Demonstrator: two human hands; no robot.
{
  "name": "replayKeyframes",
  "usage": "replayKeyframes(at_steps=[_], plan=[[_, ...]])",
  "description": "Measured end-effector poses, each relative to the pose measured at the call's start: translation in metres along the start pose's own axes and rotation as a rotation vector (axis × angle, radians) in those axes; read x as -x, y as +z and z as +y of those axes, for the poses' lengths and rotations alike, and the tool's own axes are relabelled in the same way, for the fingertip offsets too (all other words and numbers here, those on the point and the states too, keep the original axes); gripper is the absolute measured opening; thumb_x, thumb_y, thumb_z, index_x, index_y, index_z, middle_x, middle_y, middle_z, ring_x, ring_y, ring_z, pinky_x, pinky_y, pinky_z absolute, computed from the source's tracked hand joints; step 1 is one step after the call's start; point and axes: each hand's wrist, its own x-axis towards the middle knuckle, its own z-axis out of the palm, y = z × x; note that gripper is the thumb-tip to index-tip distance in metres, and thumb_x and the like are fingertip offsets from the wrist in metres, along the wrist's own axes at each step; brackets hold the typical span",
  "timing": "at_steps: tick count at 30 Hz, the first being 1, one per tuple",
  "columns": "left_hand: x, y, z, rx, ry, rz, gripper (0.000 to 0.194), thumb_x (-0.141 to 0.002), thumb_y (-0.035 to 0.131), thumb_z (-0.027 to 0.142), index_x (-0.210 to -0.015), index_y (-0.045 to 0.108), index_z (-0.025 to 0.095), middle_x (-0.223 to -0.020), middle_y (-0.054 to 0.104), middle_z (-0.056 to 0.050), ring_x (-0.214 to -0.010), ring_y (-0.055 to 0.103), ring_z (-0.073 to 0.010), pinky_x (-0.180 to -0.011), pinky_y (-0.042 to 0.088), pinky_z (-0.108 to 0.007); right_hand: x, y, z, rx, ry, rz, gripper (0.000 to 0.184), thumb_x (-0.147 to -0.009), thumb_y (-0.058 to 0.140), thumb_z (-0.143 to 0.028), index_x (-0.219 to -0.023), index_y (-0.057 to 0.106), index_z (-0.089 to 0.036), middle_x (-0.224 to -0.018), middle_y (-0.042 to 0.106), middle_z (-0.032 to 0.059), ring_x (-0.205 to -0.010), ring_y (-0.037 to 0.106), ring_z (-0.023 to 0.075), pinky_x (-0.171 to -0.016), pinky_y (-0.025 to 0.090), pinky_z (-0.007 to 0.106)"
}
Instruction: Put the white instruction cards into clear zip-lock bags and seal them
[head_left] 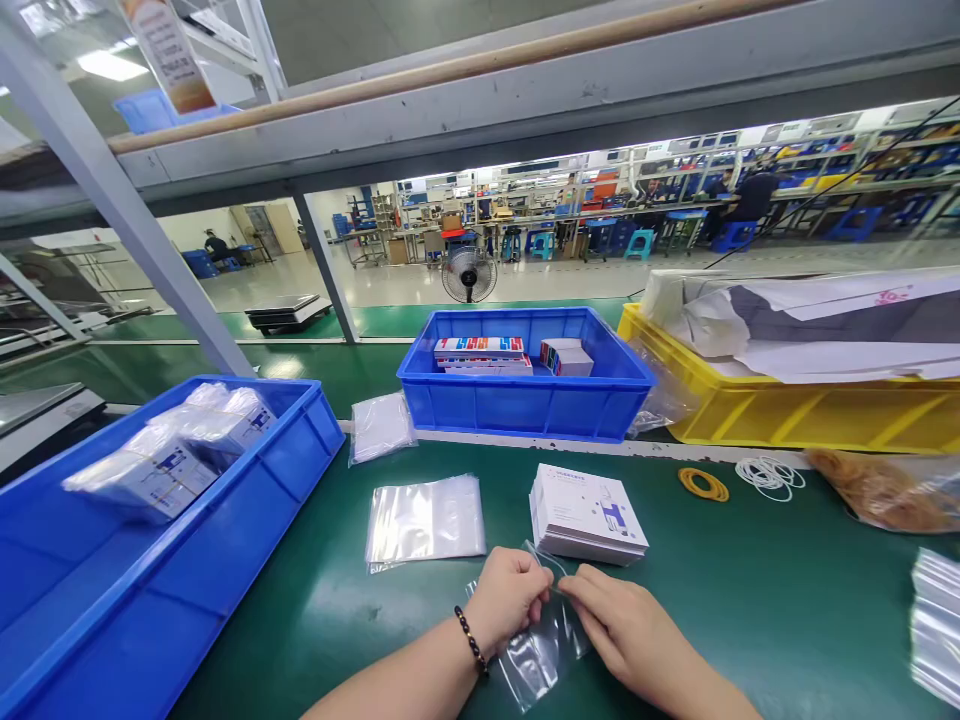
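Note:
Both my hands meet at a clear plastic bag (pixel 534 660) low in the middle of the view. My left hand (pixel 512 592), with a dark bead bracelet at its wrist, is closed on the bag's upper edge. Facing it, my right hand (pixel 616 622) pinches the opposite side of the same edge. The bag hangs loose and creased below my fingers, and no contents show in it. Just beyond my hands is a stack of white printed booklets (pixel 589 512). To its left lies a flat pile of clear plastic bags (pixel 426 522).
A blue bin (pixel 525 405) with printed boxes stands ahead. At left, another blue bin (pixel 247 520) holds wrapped bundles. A yellow bin (pixel 825 410) with paper sits at right, near yellow rubber bands (pixel 703 485), white bands (pixel 770 477) and a bag of brown bands (pixel 889 490).

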Motion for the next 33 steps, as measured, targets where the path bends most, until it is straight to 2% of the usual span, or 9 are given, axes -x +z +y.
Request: replayKeyframes(at_steps=[3, 6, 10, 14, 18, 22, 26, 30, 33], plan=[[0.009, -0.006, 0.003, -0.178, 0.501, 0.081, 0.011, -0.067, 0.054, 0.025, -0.060, 0.058, 0.018, -0.062, 0.060, -0.004, -0.063, 0.051, -0.0157, -0.064, 0.041, -0.029, 0.000, -0.006, 0.006, -0.110, 0.050, -0.056, 0.028, -0.087, 0.031, -0.022, -0.083, 0.059, -0.022, -0.071, 0.060, 0.0039, -0.064, 0.056, 0.0157, -0.058, 0.042, 0.027], [0.013, -0.010, 0.003, -0.375, 0.877, -0.051, 0.020, -0.065, 0.057, 0.020, -0.083, 0.065, 0.019, -0.078, 0.066, -0.005, -0.084, 0.054, -0.0204, -0.088, 0.037, -0.035, 0.001, -0.019, 0.008, -0.241, 0.074, -0.133, 0.027, -0.086, 0.033, -0.023, -0.076, 0.058, -0.022, -0.072, 0.061, 0.0030, -0.067, 0.057, 0.0155, -0.062, 0.043, 0.026], [0.008, -0.010, -0.002, -0.448, 0.741, -0.135, 0.005, -0.066, 0.060, 0.019, -0.066, 0.065, 0.019, -0.061, 0.062, -0.002, -0.071, 0.054, -0.0168, -0.078, 0.041, -0.030, 0.007, -0.037, 0.008, -0.248, 0.123, -0.150, 0.022, -0.080, 0.047, -0.028, -0.059, 0.047, -0.021, -0.061, 0.053, 0.0000, -0.056, 0.049, 0.0135, -0.052, 0.038, 0.024], [0.005, -0.009, -0.005, -0.420, 0.619, -0.128, 0.011, -0.069, 0.059, 0.020, -0.059, 0.064, 0.018, -0.063, 0.063, -0.003, -0.066, 0.054, -0.0146, -0.067, 0.041, -0.024, 0.012, -0.043, 0.016, -0.212, 0.037, 0.083, 0.032, -0.081, 0.047, -0.036, -0.054, 0.047, -0.021, -0.065, 0.051, 0.0023, -0.060, 0.049, 0.0147, -0.054, 0.041, 0.026], [0.004, -0.008, -0.006, -0.341, 0.558, -0.199, 0.013, -0.071, 0.057, 0.018, -0.061, 0.066, 0.016, -0.060, 0.062, -0.001, -0.061, 0.053, -0.0123, -0.064, 0.040, -0.022, 0.011, -0.030, 0.035, -0.082, 0.118, 0.487, 0.027, -0.081, 0.048, -0.044, -0.087, 0.067, -0.026, -0.104, 0.054, 0.0096, -0.096, 0.052, 0.0244, -0.079, 0.046, 0.037], [0.004, -0.008, -0.005, -0.271, 0.511, -0.265, 0.013, -0.071, 0.057, 0.018, -0.063, 0.067, 0.015, -0.058, 0.061, 0.000, -0.058, 0.052, -0.0112, -0.062, 0.041, -0.021, 0.003, -0.016, 0.053, -0.072, 0.374, 0.503, 0.037, -0.076, 0.051, -0.052, -0.102, 0.067, -0.030, -0.131, 0.044, 0.0065, -0.120, 0.037, 0.0319, -0.090, 0.040, 0.048], [0.004, -0.007, -0.006, -0.208, 0.451, -0.312, 0.009, -0.067, 0.061, 0.019, -0.063, 0.067, 0.014, -0.057, 0.060, 0.001, -0.058, 0.051, -0.0106, -0.059, 0.040, -0.020, -0.004, -0.020, 0.052, -0.395, 0.722, 0.641, 0.040, -0.066, 0.057, -0.052, -0.093, 0.071, -0.026, -0.118, 0.059, 0.0065, -0.110, 0.050, 0.0309, -0.077, 0.048, 0.039], [0.004, -0.004, -0.010, -0.094, 0.358, -0.358, 0.016, -0.064, 0.065, 0.030, -0.064, 0.067, 0.013, -0.056, 0.056, 0.001, -0.054, 0.046, -0.0094, -0.054, 0.037, -0.021, -0.006, -0.027, 0.043, -0.515, 0.819, 0.772, 0.037, -0.060, 0.062, -0.046, -0.083, 0.073, -0.019, -0.088, 0.071, 0.0082, -0.084, 0.062, 0.0288, -0.066, 0.050, 0.036], [0.003, -0.005, -0.011, 0.099, 0.285, -0.419, 0.036, -0.056, 0.071, 0.047, -0.061, 0.065, 0.013, -0.053, 0.053, 0.002, -0.050, 0.043, -0.0082, -0.051, 0.035, -0.022, -0.005, -0.030, 0.041, -0.570, 0.845, 0.908, 0.043, -0.061, 0.061, -0.047, -0.089, 0.068, -0.015, -0.089, 0.071, 0.0105, -0.083, 0.063, 0.0278, -0.066, 0.051, 0.035]])
